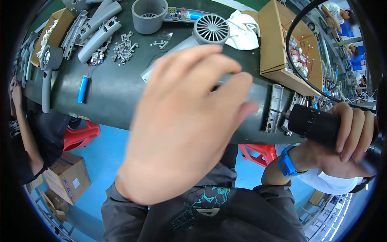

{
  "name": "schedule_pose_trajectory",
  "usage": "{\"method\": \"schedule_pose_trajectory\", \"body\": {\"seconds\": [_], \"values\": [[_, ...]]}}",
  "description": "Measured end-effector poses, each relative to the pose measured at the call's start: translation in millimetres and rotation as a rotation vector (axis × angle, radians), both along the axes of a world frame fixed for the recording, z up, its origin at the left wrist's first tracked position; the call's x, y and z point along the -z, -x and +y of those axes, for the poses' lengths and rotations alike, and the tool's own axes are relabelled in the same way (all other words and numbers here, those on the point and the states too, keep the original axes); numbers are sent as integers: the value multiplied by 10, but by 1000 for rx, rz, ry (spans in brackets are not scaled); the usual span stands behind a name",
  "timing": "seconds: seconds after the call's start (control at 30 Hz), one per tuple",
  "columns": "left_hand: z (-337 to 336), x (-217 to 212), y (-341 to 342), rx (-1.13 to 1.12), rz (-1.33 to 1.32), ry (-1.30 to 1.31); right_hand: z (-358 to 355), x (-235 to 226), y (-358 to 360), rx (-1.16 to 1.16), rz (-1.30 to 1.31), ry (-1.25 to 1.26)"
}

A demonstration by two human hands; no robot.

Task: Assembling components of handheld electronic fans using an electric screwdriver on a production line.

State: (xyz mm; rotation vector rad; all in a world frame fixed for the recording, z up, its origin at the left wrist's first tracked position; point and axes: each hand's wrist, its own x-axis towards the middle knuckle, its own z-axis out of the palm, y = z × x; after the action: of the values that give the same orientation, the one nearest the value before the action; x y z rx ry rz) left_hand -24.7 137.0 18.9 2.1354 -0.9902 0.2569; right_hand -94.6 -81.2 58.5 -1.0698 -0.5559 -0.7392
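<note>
My left hand fills the middle of the view, slightly blurred, its back toward me. Its fingers are curled toward the thumb; whatever they hold is hidden. Behind it lies a grey handheld fan with a round slotted grille, its handle partly covered by the hand. At the right, my right hand is wrapped around a black electric screwdriver, its thin bit pointing left. Below that bit, a grey half-shell rests on the table near the edge, with another grey shell part beside it.
An open cardboard box of wired parts stands at the right, next to a white cloth. Grey shells, small brackets, a blue battery and a grey cup occupy the table. Another person's arm is at left.
</note>
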Motion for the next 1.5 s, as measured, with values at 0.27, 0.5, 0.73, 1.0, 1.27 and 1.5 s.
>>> {"method": "schedule_pose_trajectory", "body": {"seconds": [0.27, 0.5, 0.73, 1.0, 1.27, 1.5], "values": [[477, 334, 202, -197, 227, 99, 234, 41, -329, -207, -26, 336], [392, 625, 202, -240, 261, 299, 616, 51, -764, -352, 32, 314], [452, 734, 179, -201, 286, 419, 969, 65, -855, -426, 105, 333], [447, 770, 181, -201, 284, 466, 972, 45, -905, -461, 170, 299], [459, 756, 147, -155, 256, 428, 971, 71, -874, -457, 231, 222], [431, 779, 155, -190, 299, 464, 955, 52, -973, -574, 212, 343]]}}
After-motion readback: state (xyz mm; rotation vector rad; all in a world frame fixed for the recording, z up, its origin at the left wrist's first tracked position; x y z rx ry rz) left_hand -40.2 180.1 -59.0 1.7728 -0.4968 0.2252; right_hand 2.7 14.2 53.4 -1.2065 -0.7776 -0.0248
